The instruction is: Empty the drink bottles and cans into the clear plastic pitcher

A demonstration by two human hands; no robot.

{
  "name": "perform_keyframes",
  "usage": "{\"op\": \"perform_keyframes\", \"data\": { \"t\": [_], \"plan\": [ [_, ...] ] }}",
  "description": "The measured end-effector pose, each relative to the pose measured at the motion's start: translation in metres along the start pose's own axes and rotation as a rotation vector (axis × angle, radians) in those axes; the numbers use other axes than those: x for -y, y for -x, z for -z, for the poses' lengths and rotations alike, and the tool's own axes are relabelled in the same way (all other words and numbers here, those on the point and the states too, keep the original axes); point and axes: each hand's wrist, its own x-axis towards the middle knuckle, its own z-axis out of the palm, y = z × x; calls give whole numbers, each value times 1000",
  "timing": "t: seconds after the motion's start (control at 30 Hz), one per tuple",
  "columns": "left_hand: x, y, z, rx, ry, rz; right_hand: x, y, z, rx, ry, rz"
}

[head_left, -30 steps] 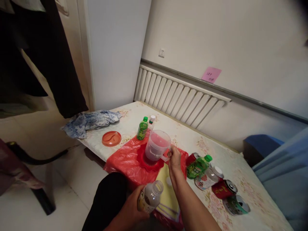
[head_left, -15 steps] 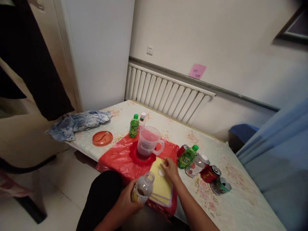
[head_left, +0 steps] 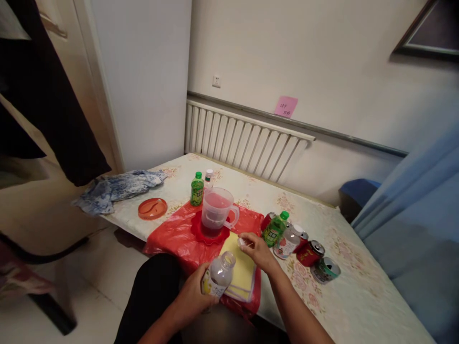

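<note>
My left hand (head_left: 195, 294) is wrapped round a clear bottle (head_left: 219, 273) with a yellow-and-white label, held tilted and uncapped near the table's front edge. Just up and right of its open mouth, my right hand (head_left: 256, 249) pinches a white bottle cap (head_left: 242, 242) above a folded yellow cloth (head_left: 239, 272). Behind them a translucent measuring jug (head_left: 216, 210) stands in a red scalloped dish (head_left: 211, 236) on a red plastic sheet (head_left: 172, 234). The jug holds some liquid, which looks reddish through its wall.
Behind the jug stand a green-capped bottle (head_left: 197, 190) and a white-capped bottle (head_left: 208, 180). To the right are another green bottle (head_left: 275, 230), a strawberry-labelled bottle (head_left: 286, 243), a red can (head_left: 310, 253) and a green can (head_left: 325, 270). An orange lid (head_left: 152, 209) and blue patterned fabric (head_left: 120, 188) lie left.
My right hand has picked the white cap up off the yellow cloth. My left hand has brought the bottle slightly to the right and up, nearer the cap.
</note>
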Motion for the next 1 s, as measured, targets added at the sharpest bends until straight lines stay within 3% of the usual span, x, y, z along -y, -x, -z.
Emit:
{"op": "perform_keyframes", "data": {
  "t": [0.13, 0.27, 0.6, 1.0],
  "plan": [
    [2, -5, -10, 15, -24, -30, 52, 22, 32, 129, -203, 190],
    [-1, -9, -19, 36, -63, -31, 79, 41, 40, 175, -154, 257],
    [-3, -12, -30, 79, -117, -34, 79, 56, 48, 186, -23, 256],
    [-11, -9, -34, 102, -130, -35, 74, 61, 48, 195, -46, 264]
  ]
}}
